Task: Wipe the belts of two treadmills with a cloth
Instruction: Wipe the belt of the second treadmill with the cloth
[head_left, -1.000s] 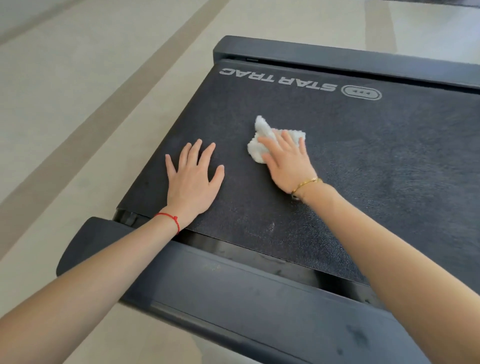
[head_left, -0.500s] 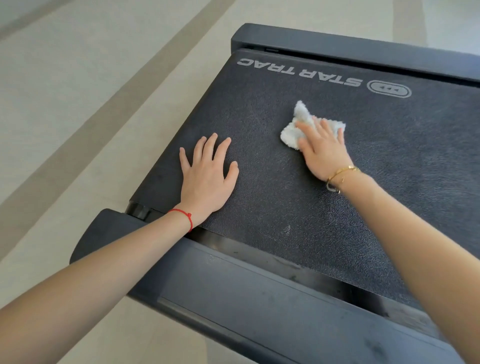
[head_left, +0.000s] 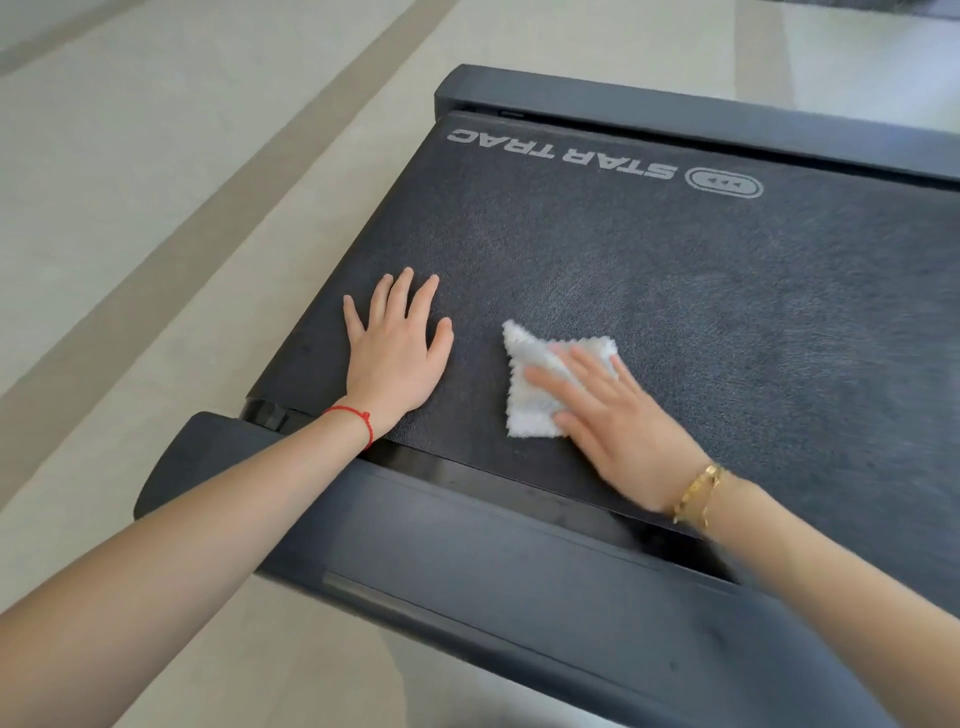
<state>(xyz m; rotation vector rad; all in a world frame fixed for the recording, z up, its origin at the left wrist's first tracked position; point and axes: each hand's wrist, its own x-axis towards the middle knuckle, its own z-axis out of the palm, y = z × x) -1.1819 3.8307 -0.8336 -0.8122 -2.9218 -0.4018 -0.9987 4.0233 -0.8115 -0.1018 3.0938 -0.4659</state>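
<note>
Cloth (head_left: 540, 384) nearer left hand (head_left: 397, 358) now

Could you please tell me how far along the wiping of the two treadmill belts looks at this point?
Done: nothing can be confirmed; the belt shows no clear clean patch. In hand: the right hand presses the white cloth flat on the belt near its closer edge, while the left hand rests flat beside it. Left: the stretch up to the printed logo, and a second treadmill, not in view.
</note>
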